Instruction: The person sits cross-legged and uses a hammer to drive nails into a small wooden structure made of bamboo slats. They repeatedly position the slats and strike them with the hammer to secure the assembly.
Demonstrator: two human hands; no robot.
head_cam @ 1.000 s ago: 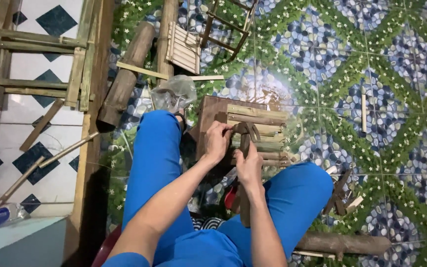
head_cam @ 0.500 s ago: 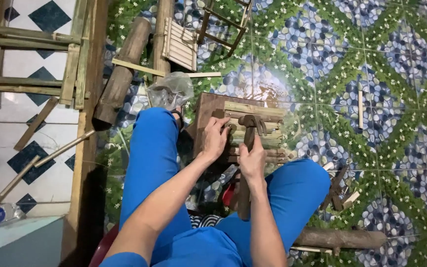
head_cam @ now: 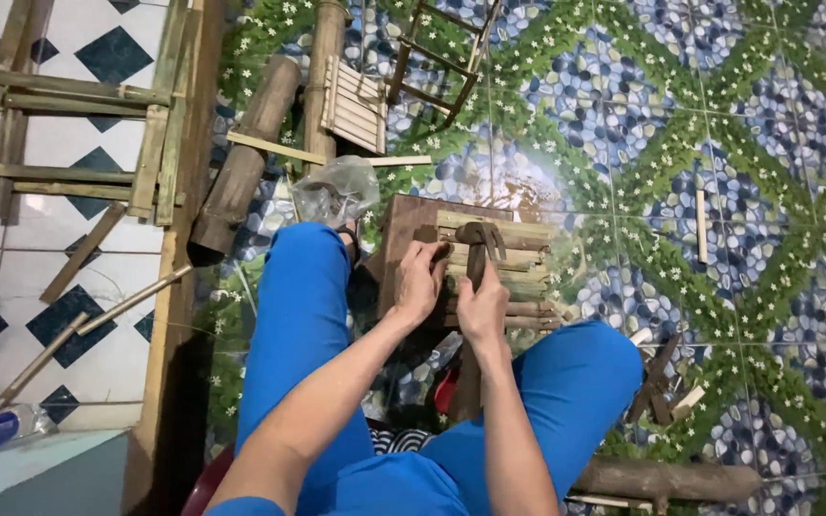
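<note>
Person seated in blue trousers, small slatted bamboo-and-brown-wood frame point(head_cam: 489, 263) on the patterned tile floor point(head_cam: 719, 124) between the knees. Right hand point(head_cam: 482, 311) wrapped tight round the handle of a dark claw hammer point(head_cam: 478, 244), head resting on the top slats. Left hand point(head_cam: 421, 282) fingers pinched at the frame's top left edge; can't tell if anything's between them. Crumpled clear plastic bag point(head_cam: 336, 191) just beside the left knee, thick bamboo pole point(head_cam: 246, 158) past it, small bamboo chair point(head_cam: 356, 105) near.
</note>
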